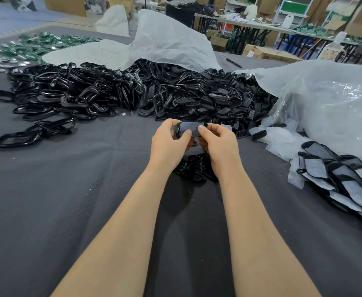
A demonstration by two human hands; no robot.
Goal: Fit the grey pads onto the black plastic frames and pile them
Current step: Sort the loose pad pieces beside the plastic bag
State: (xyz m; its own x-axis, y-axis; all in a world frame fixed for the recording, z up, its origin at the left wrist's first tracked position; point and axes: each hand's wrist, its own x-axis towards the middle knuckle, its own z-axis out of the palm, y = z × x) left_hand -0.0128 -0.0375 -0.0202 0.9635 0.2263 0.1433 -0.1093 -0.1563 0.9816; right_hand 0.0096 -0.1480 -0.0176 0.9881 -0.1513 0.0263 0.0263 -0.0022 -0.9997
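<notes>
Both hands are over the dark grey cloth table point(68, 200). The left hand point(169, 140) and the right hand point(216, 140) hold one small black plastic frame point(177, 131) between them, with fingers curled round its ends. A flat grey pad point(189, 127) lies on the frame, and both thumbs press on it. From the hands, a big heap of shiny black frames point(90, 97) lies at eleven o'clock. A pile of frames with grey pads on point(347, 179) lies at four o'clock. A clear plastic bag point(326, 108) sits at two o'clock.
</notes>
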